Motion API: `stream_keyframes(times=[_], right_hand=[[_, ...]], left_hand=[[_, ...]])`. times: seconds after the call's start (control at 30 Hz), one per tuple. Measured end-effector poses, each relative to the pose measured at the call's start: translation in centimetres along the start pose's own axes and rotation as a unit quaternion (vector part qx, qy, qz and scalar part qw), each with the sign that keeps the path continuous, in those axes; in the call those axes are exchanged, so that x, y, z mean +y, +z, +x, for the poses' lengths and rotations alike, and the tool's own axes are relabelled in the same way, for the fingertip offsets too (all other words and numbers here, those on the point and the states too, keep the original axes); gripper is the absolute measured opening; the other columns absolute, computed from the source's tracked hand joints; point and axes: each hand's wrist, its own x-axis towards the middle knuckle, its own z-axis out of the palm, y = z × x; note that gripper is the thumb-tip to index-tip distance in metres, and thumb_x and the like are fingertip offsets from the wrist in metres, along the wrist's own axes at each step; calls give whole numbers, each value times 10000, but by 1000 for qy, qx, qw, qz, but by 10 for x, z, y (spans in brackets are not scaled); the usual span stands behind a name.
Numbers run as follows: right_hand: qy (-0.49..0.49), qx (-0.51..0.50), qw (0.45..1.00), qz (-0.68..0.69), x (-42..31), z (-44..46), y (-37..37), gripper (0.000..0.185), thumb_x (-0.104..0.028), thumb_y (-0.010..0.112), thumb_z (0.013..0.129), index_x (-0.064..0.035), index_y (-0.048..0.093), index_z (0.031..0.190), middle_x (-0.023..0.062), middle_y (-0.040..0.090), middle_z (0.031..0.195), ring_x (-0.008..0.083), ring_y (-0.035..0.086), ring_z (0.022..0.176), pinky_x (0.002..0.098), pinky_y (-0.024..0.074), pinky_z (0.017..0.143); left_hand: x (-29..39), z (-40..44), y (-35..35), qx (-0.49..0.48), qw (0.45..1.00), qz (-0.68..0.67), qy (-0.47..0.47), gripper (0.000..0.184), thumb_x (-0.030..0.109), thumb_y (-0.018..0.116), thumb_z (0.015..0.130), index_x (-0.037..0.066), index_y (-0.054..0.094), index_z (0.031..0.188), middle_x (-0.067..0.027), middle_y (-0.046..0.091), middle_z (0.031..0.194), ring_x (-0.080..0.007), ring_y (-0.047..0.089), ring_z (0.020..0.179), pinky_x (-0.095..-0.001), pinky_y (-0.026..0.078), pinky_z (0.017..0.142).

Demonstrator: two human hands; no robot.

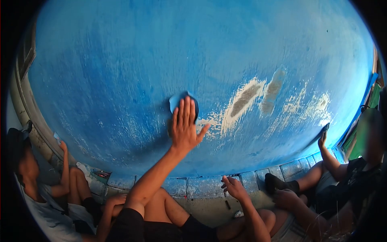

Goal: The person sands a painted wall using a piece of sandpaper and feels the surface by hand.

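My left hand [184, 127] presses flat against the blue painted wall [133, 72], fingers pointing up and thumb out to the right. Beneath its palm and fingers it holds a sheet of sandpaper [175, 101], whose light blue edge and dark right side stick out. Most of the sheet is hidden by the hand. Lower right, my right hand [234, 188] hangs in the air before the brick ledge, fingers loosely bent and apart, with nothing in it. Right of my left hand, the wall has scraped white patches and a bare grey patch [246, 100].
A person [28, 169] sits at the left, holding a small pale piece [57, 137] near the wall. Another person [363, 173] at the right holds a dark pad [325, 129] to the wall. A blue brick ledge [173, 186] runs along the wall's foot.
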Motion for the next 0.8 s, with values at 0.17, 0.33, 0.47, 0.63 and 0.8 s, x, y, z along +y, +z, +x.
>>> stream_keyframes(times=[0.17, 0.33, 0.47, 0.63, 0.8], right_hand=[[-7, 12, 999, -44, 15, 10, 6, 637, -533, 424, 1001, 51, 643, 1130, 153, 719, 893, 207, 685, 774, 350, 522, 746], [-6, 24, 998, -58, 4, 3, 4, 646, -557, 423, 991, 31, 665, 1100, 149, 720, 878, 216, 689, 787, 357, 521, 765], [-16, 44, 994, -96, 13, 6, 11, 624, -548, 416, 992, 18, 674, 1039, 170, 717, 856, 276, 698, 798, 390, 523, 765], [-26, 147, 966, -213, -14, -6, 14, 548, -496, 422, 998, -11, 663, 919, 233, 683, 809, 424, 668, 818, 503, 510, 746], [-21, 145, 960, -238, -7, -4, 20, 473, -473, 459, 980, -50, 649, 887, 247, 679, 829, 461, 655, 813, 566, 504, 718]], left_hand=[[-8, -32, 24, 25, 1000, 7, -1, 862, 553, 422, 963, -80, 194, 1502, -247, 181, 1579, -363, 162, 1478, -490, 102, 1191], [-13, -105, 56, -15, 998, 42, 42, 853, 528, 462, 958, -81, 209, 1498, -244, 203, 1574, -361, 175, 1475, -497, 121, 1186], [-19, -25, 12, 5, 999, 37, 25, 840, 528, 437, 968, -78, 203, 1501, -237, 189, 1581, -359, 161, 1479, -495, 113, 1189], [-22, 18, -11, 39, 999, 28, 10, 847, 537, 440, 966, -80, 209, 1498, -248, 205, 1570, -361, 166, 1476, -496, 104, 1193], [-15, -118, 50, -48, 998, 13, 38, 835, 517, 460, 965, -82, 221, 1494, -255, 221, 1563, -370, 175, 1473, -505, 105, 1189]])
